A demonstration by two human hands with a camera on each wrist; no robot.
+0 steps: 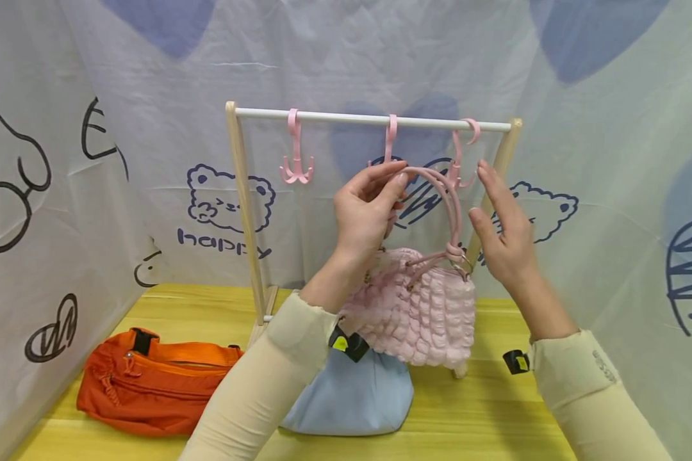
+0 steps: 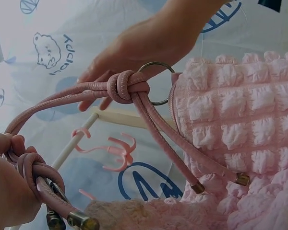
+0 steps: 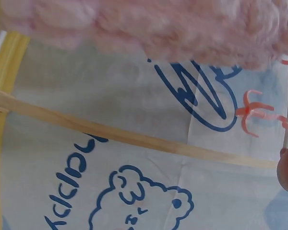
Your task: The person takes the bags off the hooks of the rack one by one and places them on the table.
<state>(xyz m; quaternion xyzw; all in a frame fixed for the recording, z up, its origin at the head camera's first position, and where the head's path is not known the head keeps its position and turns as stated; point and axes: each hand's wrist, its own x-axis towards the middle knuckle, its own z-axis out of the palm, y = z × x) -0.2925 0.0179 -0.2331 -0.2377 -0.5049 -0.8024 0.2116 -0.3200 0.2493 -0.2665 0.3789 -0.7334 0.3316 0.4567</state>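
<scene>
A pink puffy handbag (image 1: 421, 314) hangs in front of the rack, held up by its looped cord handle (image 1: 454, 221). My left hand (image 1: 364, 208) pinches the top of that handle between thumb and fingers. In the left wrist view, knots and metal-tipped ends show where the handle (image 2: 62, 98) joins the bag (image 2: 230, 110). To the right of the handle, my right hand (image 1: 509, 243) is held up with fingers extended, holding nothing. Between the hands is the right pink hook (image 1: 455, 169), tilted on the bar. The middle hook (image 1: 390, 137) is partly hidden behind my left hand.
A wooden rack with a white bar (image 1: 346, 117) stands on the yellow wood-grain table (image 1: 496, 410). At its left hangs another pink hook (image 1: 295, 153). An orange waist bag (image 1: 156, 384) lies at left, and a light blue bag (image 1: 357, 397) lies below the pink one.
</scene>
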